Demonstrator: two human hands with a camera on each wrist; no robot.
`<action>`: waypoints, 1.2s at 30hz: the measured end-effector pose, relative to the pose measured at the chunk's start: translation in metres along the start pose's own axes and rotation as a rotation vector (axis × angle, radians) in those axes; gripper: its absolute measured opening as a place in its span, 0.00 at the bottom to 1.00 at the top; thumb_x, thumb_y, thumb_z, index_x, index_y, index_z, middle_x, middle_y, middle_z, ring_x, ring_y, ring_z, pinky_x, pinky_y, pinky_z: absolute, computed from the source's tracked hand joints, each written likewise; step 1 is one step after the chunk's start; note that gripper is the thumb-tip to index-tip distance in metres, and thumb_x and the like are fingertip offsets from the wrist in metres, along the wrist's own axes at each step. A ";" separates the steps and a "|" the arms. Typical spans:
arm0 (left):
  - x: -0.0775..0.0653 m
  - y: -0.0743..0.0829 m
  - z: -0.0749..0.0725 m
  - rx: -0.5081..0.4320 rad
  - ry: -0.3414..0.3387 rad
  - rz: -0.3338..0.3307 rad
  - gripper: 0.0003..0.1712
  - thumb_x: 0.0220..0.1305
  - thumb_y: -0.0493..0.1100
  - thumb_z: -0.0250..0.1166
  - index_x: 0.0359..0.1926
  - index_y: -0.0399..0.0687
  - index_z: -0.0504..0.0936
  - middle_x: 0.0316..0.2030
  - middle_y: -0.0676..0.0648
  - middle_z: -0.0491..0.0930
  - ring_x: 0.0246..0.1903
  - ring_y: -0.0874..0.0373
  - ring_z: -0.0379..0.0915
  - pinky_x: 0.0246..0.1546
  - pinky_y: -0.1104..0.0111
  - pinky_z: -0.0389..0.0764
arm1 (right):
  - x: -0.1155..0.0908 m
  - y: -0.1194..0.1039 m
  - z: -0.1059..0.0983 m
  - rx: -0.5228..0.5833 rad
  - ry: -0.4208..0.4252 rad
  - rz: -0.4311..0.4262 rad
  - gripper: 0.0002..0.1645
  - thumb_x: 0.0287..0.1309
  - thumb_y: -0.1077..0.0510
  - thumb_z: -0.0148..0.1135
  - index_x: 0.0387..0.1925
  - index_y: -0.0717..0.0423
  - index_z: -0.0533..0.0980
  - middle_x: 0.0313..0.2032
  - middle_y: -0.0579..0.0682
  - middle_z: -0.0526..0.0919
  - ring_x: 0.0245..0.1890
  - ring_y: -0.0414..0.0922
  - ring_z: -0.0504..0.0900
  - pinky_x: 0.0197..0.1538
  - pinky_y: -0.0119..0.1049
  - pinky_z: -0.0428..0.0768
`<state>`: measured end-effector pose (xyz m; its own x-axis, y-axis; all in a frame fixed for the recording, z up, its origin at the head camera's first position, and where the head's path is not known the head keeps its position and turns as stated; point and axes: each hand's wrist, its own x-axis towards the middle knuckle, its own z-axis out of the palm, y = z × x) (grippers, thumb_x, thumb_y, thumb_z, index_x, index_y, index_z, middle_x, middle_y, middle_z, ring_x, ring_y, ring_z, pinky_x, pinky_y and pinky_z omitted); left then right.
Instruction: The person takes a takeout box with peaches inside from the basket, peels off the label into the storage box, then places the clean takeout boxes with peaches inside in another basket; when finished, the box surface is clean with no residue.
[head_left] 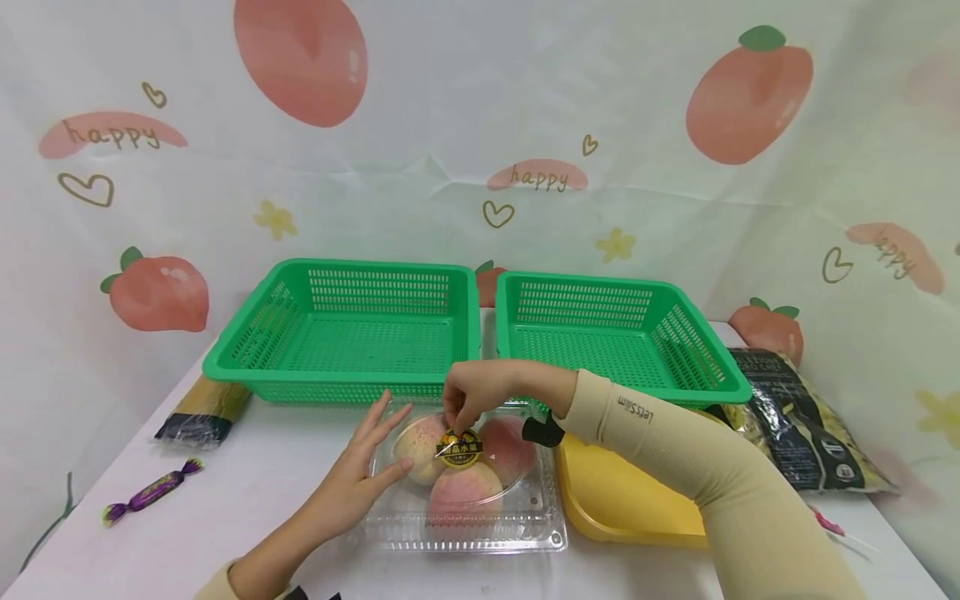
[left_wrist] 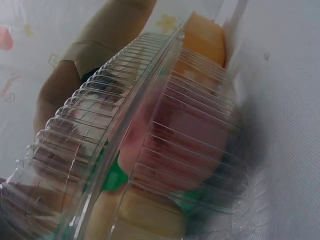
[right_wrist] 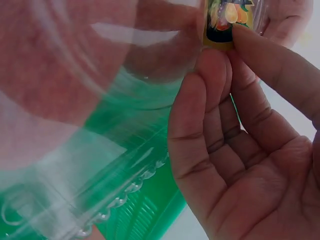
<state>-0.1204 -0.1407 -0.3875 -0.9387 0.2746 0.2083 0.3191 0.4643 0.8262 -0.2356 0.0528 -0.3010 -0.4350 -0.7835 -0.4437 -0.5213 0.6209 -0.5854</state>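
A clear plastic clamshell box holds several pinkish peaches under its closed lid. A round black-and-gold sticker sits on the lid. From the far side, my right hand reaches over the box and pinches the sticker's edge. Close up in the right wrist view, thumb and fingertips meet at the sticker, which has fruit printed on it. My left hand rests at the box's left side, its fingers spread over the lid's edge. Ribbed plastic fills the left wrist view.
Two green baskets stand behind the box. A yellow tray sits to its right, partly under my right sleeve. A dark food bag lies far right; a brown packet and a purple wrapped candy lie left.
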 end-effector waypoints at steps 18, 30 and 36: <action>0.001 0.002 -0.001 0.007 -0.039 -0.016 0.35 0.63 0.46 0.59 0.69 0.45 0.58 0.73 0.37 0.36 0.70 0.31 0.31 0.57 0.30 0.44 | -0.007 0.013 -0.003 0.140 -0.085 -0.053 0.07 0.61 0.68 0.53 0.28 0.60 0.73 0.27 0.46 0.78 0.32 0.41 0.76 0.43 0.35 0.79; 0.000 -0.001 -0.001 0.006 -0.021 0.003 0.36 0.62 0.44 0.60 0.69 0.46 0.59 0.73 0.37 0.38 0.69 0.31 0.32 0.57 0.30 0.44 | -0.012 0.017 -0.001 0.057 -0.059 -0.065 0.02 0.54 0.68 0.62 0.31 0.65 0.78 0.26 0.46 0.80 0.26 0.32 0.75 0.33 0.24 0.76; 0.000 -0.001 -0.001 0.013 -0.022 0.006 0.36 0.62 0.44 0.60 0.69 0.46 0.59 0.73 0.36 0.38 0.69 0.31 0.32 0.57 0.30 0.44 | -0.012 0.017 0.001 0.047 -0.050 -0.068 0.04 0.57 0.67 0.59 0.28 0.63 0.76 0.24 0.43 0.77 0.24 0.33 0.71 0.30 0.23 0.72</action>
<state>-0.1213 -0.1423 -0.3879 -0.9338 0.2957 0.2015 0.3265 0.4735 0.8180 -0.2385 0.0724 -0.3061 -0.3620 -0.8249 -0.4342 -0.5130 0.5652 -0.6461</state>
